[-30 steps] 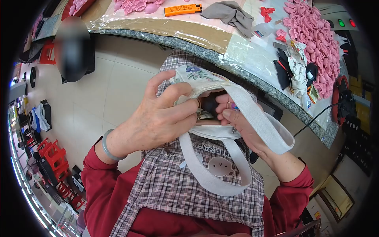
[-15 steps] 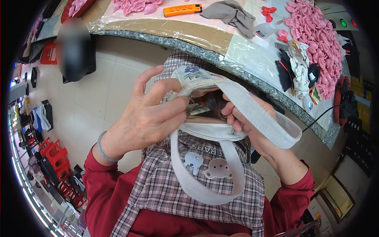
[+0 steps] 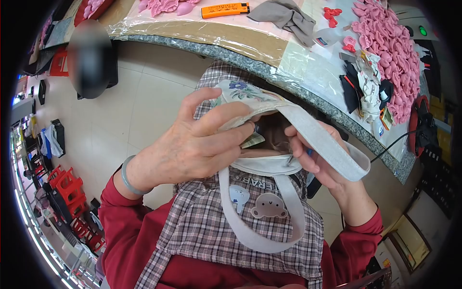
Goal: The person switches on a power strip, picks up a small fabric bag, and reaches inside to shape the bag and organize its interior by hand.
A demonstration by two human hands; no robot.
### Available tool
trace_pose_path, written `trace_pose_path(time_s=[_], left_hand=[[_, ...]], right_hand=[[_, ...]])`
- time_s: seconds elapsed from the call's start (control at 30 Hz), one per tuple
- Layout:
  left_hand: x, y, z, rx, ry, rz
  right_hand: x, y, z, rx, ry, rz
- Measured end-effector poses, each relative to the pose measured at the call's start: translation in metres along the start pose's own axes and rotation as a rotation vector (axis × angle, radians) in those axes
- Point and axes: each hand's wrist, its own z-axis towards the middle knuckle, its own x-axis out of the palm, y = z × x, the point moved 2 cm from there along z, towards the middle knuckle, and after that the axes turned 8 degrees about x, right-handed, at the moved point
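A white fabric bag (image 3: 267, 166) with flower embroidery and pale grey straps lies open over the checked apron (image 3: 202, 226). My left hand (image 3: 197, 139) is closed on the bag's left rim, its index finger raised over the embroidered side. Inside the bag a pale paper-like item (image 3: 253, 140) shows against the brown lining. At the right side of the opening is my right hand (image 3: 322, 154), its fingers curled behind a strap. Something small and blue shows by those fingers, too small to name. A metal zipper pull hangs at the rim near them.
The granite-edged table (image 3: 231, 57) runs across the top, bearing an orange lighter-shaped item (image 3: 225, 10), a grey cloth (image 3: 284, 20), a pink pile (image 3: 390, 62) and dark and white scraps. A black cable hangs at right. Red stools (image 3: 70, 192) stand at far left.
My right hand has drawn back from inside the bag toward the right rim, its fingers now less hidden. My left hand and the bag have shifted slightly right since half a second ago.
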Motion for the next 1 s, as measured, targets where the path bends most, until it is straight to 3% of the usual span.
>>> trace_pose_path(time_s=[0.1,0.2,0.27,0.37,0.47,0.57,0.67,0.83,0.87,0.97,1.0], left_hand=[[-0.001,0.003,0.004,0.004,0.017,0.003],[-0.002,0.005,0.008,0.016,0.043,-0.012],[-0.002,0.004,0.010,0.032,0.048,-0.019],[-0.001,0.003,0.010,0.041,0.033,-0.016],[0.001,0.000,0.010,0.039,0.023,-0.033],[0.000,-0.002,0.009,0.041,0.031,-0.027],[0.002,-0.004,0.006,0.044,0.016,-0.016],[0.005,-0.010,0.010,0.076,-0.034,-0.011],[0.006,-0.013,0.012,0.086,-0.041,-0.006],[0.013,-0.013,0.018,0.079,-0.137,-0.002],[0.013,-0.014,0.020,0.068,-0.145,-0.004]], right_hand=[[0.001,0.001,0.003,0.051,-0.042,-0.229],[0.005,-0.014,0.019,-0.153,-0.181,-0.770],[0.031,-0.010,0.024,-0.132,-0.277,-1.235],[0.046,-0.007,0.034,-0.543,-0.382,-2.034],[0.035,-0.006,0.059,-0.316,-0.169,-2.120],[0.022,-0.014,0.074,-0.275,-0.179,-2.012],[0.021,-0.019,0.061,-0.483,-0.250,-1.921],[0.023,-0.012,0.036,-0.620,-0.160,-1.610],[0.007,-0.016,0.029,-0.690,-0.169,-1.792],[0.005,-0.005,0.011,-0.582,-0.178,-2.025],[0.003,-0.001,0.007,-0.521,-0.214,-1.972]])
